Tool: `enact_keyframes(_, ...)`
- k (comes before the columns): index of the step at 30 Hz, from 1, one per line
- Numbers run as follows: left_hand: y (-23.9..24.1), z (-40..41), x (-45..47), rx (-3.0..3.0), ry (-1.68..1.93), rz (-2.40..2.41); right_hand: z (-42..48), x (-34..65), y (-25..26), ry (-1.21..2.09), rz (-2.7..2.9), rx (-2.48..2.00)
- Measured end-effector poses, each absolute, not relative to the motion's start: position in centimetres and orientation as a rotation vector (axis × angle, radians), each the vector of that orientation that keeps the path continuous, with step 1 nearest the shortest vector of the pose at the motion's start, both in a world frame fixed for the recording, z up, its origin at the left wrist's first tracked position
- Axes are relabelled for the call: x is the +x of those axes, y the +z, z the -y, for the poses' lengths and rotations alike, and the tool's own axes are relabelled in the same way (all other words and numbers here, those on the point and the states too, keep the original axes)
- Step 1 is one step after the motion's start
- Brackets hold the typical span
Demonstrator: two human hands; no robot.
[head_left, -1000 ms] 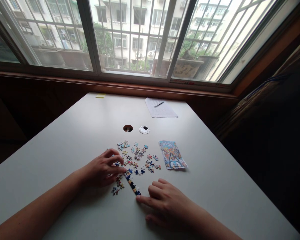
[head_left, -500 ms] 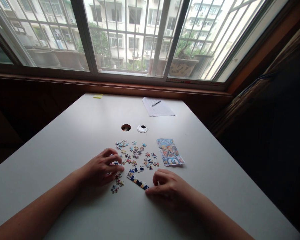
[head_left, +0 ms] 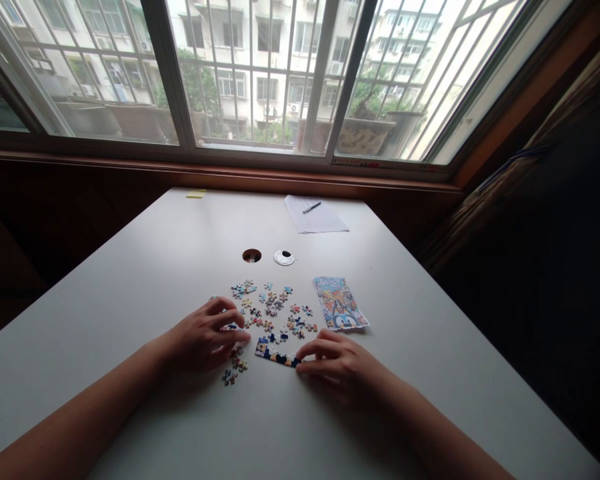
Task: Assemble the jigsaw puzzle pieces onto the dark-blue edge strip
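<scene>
Joined jigsaw pieces form a dark blue and yellow puzzle strip (head_left: pixel 279 358), lying flat on the white table. My right hand (head_left: pixel 337 363) pinches its right end between thumb and fingers. Loose puzzle pieces (head_left: pixel 275 303) are scattered beyond the strip. My left hand (head_left: pixel 210 333) rests at the left of them, fingers bent and apart, partly covering a few pieces; nothing shows held in it. A small group of pieces (head_left: pixel 235 367) lies just right of that hand, nearer me. Right of the loose pieces is a colourful picture sheet (head_left: pixel 341 303) marked "Bluey".
The white table (head_left: pixel 130 280) has a round cable hole (head_left: pixel 252 256) with its metal cover (head_left: pixel 284 257) beside it. Papers (head_left: pixel 320 220) with a pen (head_left: pixel 311 208) on top lie at the far edge. A yellow sticky note (head_left: pixel 195 194) sits far left, below a barred window.
My right hand has shifted slightly away from me, and the puzzle strip's right end has swung with it, so the strip lies more level. My left hand stays put.
</scene>
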State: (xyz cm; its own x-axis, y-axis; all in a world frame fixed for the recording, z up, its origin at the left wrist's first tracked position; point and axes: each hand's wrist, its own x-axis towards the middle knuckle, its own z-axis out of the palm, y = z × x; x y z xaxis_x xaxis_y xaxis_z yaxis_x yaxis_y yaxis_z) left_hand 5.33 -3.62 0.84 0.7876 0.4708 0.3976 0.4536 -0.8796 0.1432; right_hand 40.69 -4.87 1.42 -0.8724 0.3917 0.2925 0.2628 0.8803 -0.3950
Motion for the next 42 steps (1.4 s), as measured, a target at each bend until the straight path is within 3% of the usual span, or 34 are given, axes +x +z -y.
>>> enact_keyframes(42, 1.9, 4.8, 6.8, 2.919, 0.569, -0.574, 4.9, 40.9, 1.7, 0.465, 2.677, -0.561)
